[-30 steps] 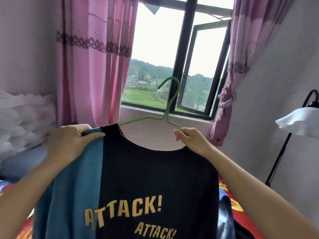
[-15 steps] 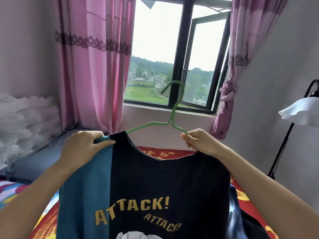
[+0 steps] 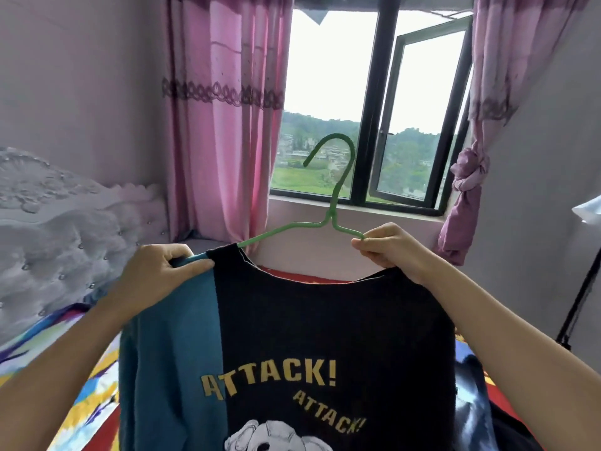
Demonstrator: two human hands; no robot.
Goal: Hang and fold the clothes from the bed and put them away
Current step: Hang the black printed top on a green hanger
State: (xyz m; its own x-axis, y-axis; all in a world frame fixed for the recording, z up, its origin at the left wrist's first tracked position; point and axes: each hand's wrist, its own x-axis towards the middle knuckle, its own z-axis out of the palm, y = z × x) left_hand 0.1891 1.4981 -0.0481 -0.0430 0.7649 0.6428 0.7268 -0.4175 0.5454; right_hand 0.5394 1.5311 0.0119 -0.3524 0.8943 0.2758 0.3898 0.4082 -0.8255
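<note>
Right now we hold the black-and-teal shirt [image 3: 325, 336] up in front of us, above the bed [image 3: 91, 392], mid-view. Our left hand [image 3: 156, 275] grips the teal left shoulder, fingers curled round the cloth. Our right hand [image 3: 393, 247] pinches the right shoulder together with the right arm of the green hanger [image 3: 338, 187]. The hanger's left arm runs inside the neck opening, with the hook upright against the far window [image 3: 370, 92].

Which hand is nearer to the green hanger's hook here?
Right. The right hand pinches the hanger just below and right of its hook; the left hand grips the shirt at its teal shoulder, farther off to the lower left.
</note>
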